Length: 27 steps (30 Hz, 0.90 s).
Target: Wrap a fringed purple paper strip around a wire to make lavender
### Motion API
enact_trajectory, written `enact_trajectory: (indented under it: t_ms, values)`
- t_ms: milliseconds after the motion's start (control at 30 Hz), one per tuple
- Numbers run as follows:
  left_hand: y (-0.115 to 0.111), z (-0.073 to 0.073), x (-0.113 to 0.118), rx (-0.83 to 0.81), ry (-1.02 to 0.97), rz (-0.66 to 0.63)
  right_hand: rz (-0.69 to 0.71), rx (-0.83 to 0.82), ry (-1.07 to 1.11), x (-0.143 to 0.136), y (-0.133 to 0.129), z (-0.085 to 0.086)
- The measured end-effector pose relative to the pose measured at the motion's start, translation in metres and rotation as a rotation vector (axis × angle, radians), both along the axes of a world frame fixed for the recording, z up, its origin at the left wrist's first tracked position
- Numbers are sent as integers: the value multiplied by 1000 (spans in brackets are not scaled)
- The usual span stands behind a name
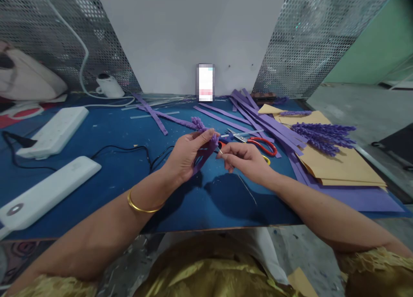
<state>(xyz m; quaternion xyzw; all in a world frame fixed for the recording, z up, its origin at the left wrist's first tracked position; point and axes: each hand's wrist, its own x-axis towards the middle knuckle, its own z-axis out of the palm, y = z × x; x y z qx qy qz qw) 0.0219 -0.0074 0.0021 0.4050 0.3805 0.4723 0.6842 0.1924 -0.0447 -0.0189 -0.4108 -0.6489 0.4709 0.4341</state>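
My left hand point(189, 153) is closed on a purple paper strip point(203, 157) whose upper part is curled into a fringed flower spike point(198, 124). In my right hand point(243, 159) a thin wire point(247, 187) is pinched between thumb and fingers. One end of that wire reaches the purple paper at my left fingertips, and the other hangs down to the right over the table. Just behind my right hand lie red-handled scissors point(263, 145). A yellow handle loop point(266, 160) shows partly from behind the same hand.
Purple paper strips point(258, 116) lie across the back and right of the blue table point(122, 176). Finished purple flower sprigs point(322, 135) rest on tan paper point(345, 168) at right. A phone point(205, 82) stands at the back. White power strips point(54, 131) and a black cable point(129, 148) occupy the left.
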Motion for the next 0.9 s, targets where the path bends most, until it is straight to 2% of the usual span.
enact_trajectory:
  t_ms: [100, 267, 433, 633, 800, 900]
  values:
    - [2, 0, 0, 15, -25, 56, -2, -6, -4, 0, 0, 0]
    - [3, 0, -2, 42, -29, 32, -10, -8, 46, -1, -1, 2]
    - [9, 2, -7, 146, -34, 157, 3, -19, 73, 1, 1, 2]
    - [13, 3, -9, 123, -64, 137, -12, -6, 66, 2, 1, 4]
    - [15, 3, -11, 147, -19, 239, 5, -21, 57, 1, 0, 4]
    - [15, 4, -11, 137, -11, 248, 3, -47, 83, 1, 1, 4]
